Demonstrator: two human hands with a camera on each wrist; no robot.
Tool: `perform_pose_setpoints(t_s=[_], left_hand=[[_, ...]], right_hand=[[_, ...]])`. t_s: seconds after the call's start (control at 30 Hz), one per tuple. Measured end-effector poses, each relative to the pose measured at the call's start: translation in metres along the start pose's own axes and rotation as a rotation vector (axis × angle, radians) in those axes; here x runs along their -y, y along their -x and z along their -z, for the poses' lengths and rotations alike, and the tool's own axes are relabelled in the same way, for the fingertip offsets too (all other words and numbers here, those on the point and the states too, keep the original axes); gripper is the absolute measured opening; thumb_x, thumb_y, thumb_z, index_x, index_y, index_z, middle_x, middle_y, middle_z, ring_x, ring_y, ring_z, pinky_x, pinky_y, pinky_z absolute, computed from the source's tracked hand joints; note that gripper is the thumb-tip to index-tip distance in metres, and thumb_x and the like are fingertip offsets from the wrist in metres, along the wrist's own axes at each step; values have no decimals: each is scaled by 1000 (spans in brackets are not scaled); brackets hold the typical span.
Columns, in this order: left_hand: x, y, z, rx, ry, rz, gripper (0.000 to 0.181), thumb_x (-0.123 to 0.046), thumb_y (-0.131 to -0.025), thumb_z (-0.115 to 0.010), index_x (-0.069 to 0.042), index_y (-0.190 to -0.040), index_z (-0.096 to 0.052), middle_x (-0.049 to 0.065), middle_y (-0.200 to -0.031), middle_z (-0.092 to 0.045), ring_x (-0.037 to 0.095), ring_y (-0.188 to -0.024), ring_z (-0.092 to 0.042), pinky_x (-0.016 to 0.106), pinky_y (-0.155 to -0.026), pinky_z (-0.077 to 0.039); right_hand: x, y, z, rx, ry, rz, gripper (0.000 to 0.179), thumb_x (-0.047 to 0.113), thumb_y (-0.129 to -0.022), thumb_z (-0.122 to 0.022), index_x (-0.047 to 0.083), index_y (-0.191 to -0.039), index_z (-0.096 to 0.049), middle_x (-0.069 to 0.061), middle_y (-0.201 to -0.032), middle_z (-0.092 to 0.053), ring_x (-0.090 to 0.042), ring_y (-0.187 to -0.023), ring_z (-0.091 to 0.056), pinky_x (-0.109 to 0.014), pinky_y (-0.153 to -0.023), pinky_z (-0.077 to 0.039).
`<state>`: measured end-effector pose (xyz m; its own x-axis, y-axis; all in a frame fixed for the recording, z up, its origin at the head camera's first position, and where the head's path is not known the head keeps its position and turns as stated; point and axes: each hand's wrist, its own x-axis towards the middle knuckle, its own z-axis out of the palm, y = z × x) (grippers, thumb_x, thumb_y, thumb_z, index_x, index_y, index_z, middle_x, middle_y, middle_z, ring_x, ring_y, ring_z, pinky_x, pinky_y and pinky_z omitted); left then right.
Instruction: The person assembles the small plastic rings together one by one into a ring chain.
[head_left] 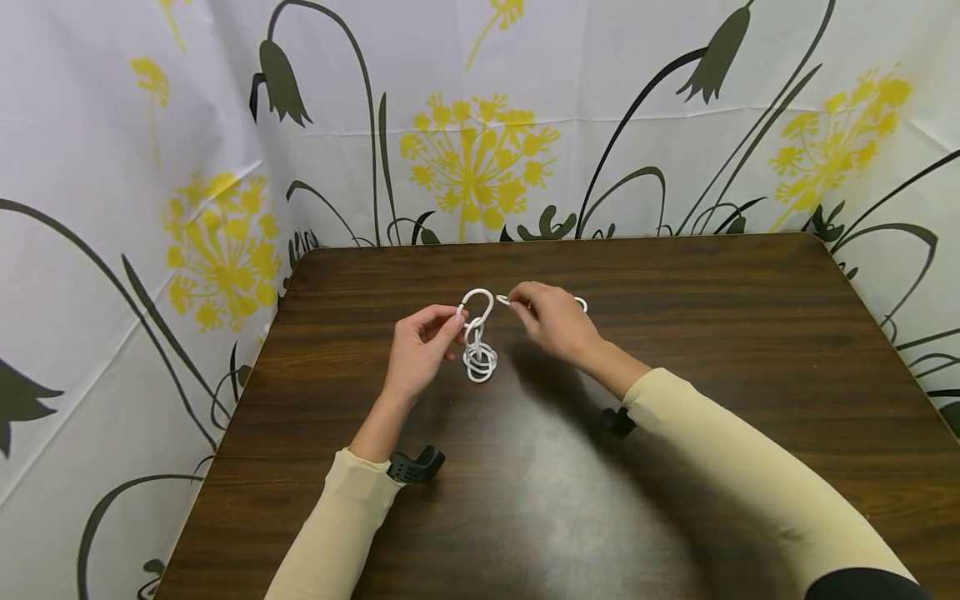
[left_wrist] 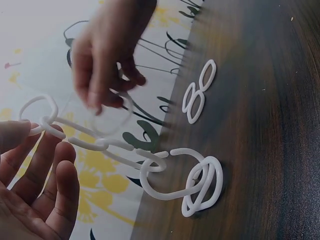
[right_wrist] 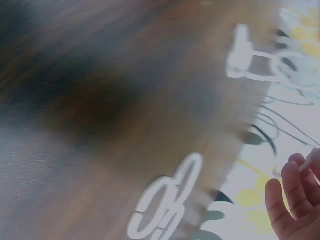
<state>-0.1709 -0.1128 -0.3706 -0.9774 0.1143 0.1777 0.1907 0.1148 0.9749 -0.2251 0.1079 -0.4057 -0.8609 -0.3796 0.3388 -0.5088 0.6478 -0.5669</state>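
My left hand point(head_left: 420, 346) pinches the top link of a white plastic chain point(head_left: 477, 293) between thumb and fingers. Several C-shaped links with small gaps hang from it, and the lowest ones point(left_wrist: 202, 187) bunch together at the tabletop. To the right of the chain, my right hand point(head_left: 557, 323) pinches a single white link point(head_left: 502, 299) in its fingertips. That link is blurred in the left wrist view, where it overlaps the middle of the chain. The right hand's fingers point(right_wrist: 291, 187) are at the edge of the right wrist view.
Loose white links point(left_wrist: 196, 112) lie close together on the dark wooden table point(head_left: 720, 333), mostly hidden behind my right hand in the head view. A white cloth point(head_left: 337, 167) with yellow flowers and dark stems hangs behind the table and along its sides.
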Motion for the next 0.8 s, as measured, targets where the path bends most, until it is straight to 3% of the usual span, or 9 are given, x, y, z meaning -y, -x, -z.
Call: perform_pose_setpoints(t_s=[0.23, 0.43, 0.53, 0.67, 0.8], left_hand=[[-2, -4, -2, 2, -29, -12, 18, -4, -95, -64, 12, -103, -67, 24, -88, -67, 12, -67, -59, 30, -52, -51], [-4, -5, -3, 18, -56, -8, 17, -4, -94, -64, 11, -102, -68, 25, -84, -66, 31, -71, -61, 28, -52, -50], [-5, -3, -6, 19, -67, -10, 17, -4, -94, -65, 11, -102, -68, 27, -84, -66, 39, -73, -61, 28, -52, -50], [-5, 0, -9, 16, -100, -35, 17, -3, -94, -64, 11, -101, -68, 30, -85, -66, 33, -72, -63, 32, -52, -52], [-5, 3, -13, 12, -131, -66, 17, -2, -93, -65, 13, -100, -68, 31, -85, -66, 27, -70, -65, 27, -52, -52]], right_hand=[[16, -15, 31, -125, -181, -43, 13, 16, -95, -66, 6, -100, -73, -1, -78, -66, -14, -63, -55, -29, -59, -44], [30, -24, 49, -213, -318, -22, 12, 12, -94, -67, 3, -99, -74, -6, -74, -66, -15, -60, -58, -25, -56, -44], [36, -24, 53, -197, -375, -29, 13, 13, -95, -66, 4, -100, -74, -8, -69, -65, -19, -58, -60, -24, -53, -44], [45, -22, 55, -133, -424, -66, 15, 15, -95, -66, 4, -102, -74, -7, -64, -64, -24, -58, -62, -26, -52, -43], [50, -19, 53, -51, -420, -75, 16, 14, -95, -66, 2, -102, -74, -5, -64, -63, -20, -57, -61, -27, -54, -45]])
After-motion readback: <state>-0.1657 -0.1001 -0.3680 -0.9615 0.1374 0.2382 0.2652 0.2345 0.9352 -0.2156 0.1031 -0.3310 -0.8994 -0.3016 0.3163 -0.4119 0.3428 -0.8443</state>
